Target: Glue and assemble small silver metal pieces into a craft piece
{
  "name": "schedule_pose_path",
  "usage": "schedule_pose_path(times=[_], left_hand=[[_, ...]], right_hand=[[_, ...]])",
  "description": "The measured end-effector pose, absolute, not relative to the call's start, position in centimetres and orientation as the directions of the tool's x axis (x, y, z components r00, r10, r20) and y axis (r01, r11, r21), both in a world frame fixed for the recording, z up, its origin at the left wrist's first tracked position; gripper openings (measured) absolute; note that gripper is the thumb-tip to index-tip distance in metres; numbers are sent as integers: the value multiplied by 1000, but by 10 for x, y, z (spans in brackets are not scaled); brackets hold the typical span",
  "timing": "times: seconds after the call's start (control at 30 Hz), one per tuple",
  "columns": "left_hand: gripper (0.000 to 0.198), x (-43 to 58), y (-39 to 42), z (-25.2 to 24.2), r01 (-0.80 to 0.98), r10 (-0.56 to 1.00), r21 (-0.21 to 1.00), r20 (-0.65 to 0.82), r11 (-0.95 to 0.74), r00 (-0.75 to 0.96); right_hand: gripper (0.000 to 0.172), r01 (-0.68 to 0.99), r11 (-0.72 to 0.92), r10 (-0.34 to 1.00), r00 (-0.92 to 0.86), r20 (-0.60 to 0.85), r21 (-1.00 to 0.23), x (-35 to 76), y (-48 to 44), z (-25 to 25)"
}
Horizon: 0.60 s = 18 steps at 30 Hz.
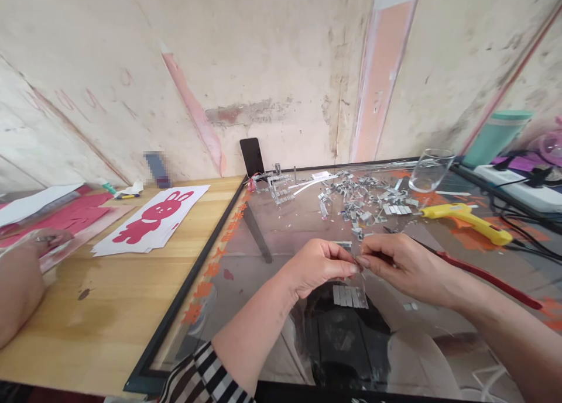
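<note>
My left hand (pixel 322 267) and my right hand (pixel 401 267) meet over the glass tabletop (pixel 281 286), each with thumb and forefinger pinched. Between the fingertips is something thin and small that I cannot make out. Just below them a row of flat silver strips (pixel 350 296) lies side by side on the glass. Behind the hands spreads a heap of small silver metal pieces (pixel 357 198). A tool with red handles (pixel 492 279) lies partly under my right forearm.
A yellow glue gun (pixel 469 219), a drinking glass (pixel 431 170), a green cup (pixel 498 137) and a power strip (pixel 520 186) with cables stand right. A phone (pixel 252 157) leans on the wall. Left, another person's hand (pixel 46 239) rests by red paper, near rabbit-print sheets (pixel 153 219).
</note>
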State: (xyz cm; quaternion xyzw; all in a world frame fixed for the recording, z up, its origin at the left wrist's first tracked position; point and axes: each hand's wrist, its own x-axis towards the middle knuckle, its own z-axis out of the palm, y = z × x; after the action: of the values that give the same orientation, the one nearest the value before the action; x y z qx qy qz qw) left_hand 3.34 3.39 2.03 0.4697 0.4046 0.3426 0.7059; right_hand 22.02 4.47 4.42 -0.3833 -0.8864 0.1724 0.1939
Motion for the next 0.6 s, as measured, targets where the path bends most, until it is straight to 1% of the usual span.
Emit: schedule_pose_path(times=[0.27,0.33,0.43,0.53,0.6], left_hand=[[24,33,35,17,-95,892,961,-202,261,405],[20,34,35,17,-71,907,974,-174,217,384],[12,37,33,19,11,936,993,-111,114,334],[8,42,30,20,105,963,994,-46,19,265],[8,45,28,19,197,981,977,40,-79,192]], right_hand=[[23,608,645,754,-605,256,-464,220,46,42],[23,612,639,759,-599,254,-465,220,46,42],[24,629,613,781,-571,252,-478,218,47,42],[26,640,552,826,-508,244,-534,214,49,39],[28,626,471,871,-442,214,-621,210,52,34]])
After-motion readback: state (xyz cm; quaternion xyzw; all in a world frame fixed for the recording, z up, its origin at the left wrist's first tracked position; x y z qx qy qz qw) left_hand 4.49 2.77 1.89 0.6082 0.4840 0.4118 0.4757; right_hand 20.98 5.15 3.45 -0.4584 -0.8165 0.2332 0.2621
